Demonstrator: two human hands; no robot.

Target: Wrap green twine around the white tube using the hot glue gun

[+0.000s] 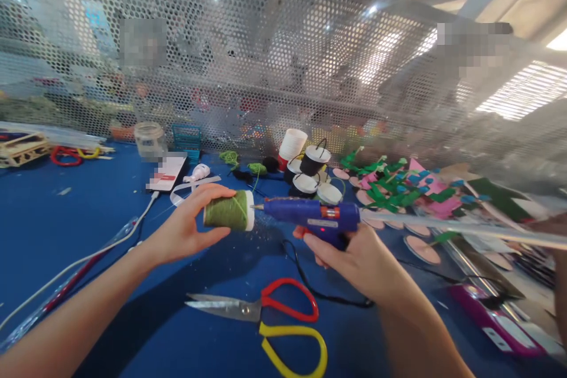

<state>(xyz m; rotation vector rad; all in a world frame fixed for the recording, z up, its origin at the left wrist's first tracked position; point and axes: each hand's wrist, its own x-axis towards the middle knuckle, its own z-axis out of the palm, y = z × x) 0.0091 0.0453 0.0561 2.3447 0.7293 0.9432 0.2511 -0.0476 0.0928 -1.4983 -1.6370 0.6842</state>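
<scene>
My left hand (195, 221) grips a paper cup (228, 211) wound in green yarn, tipped on its side with its white end toward the right. Wrapped round the handle of a blue hot glue gun (310, 215), my right hand (349, 254) has its fingers near the trigger. The gun's metal nozzle points left at the cup's white end, touching or very close to it. A long clear glue stick (460, 229) sticks out of the gun's back. Below both hands lie scissors (266, 313) with one red and one yellow handle, blades toward the left.
Behind the cup stand white cups (293, 144) and black-wrapped cups (315, 159) near green yarn (257, 168). Green and pink craft pieces (398, 189) spread at right, above a purple power strip (496, 319). At left are a phone (168, 171) and glass jar (149, 140). Perforated metal (248, 71) closes the back.
</scene>
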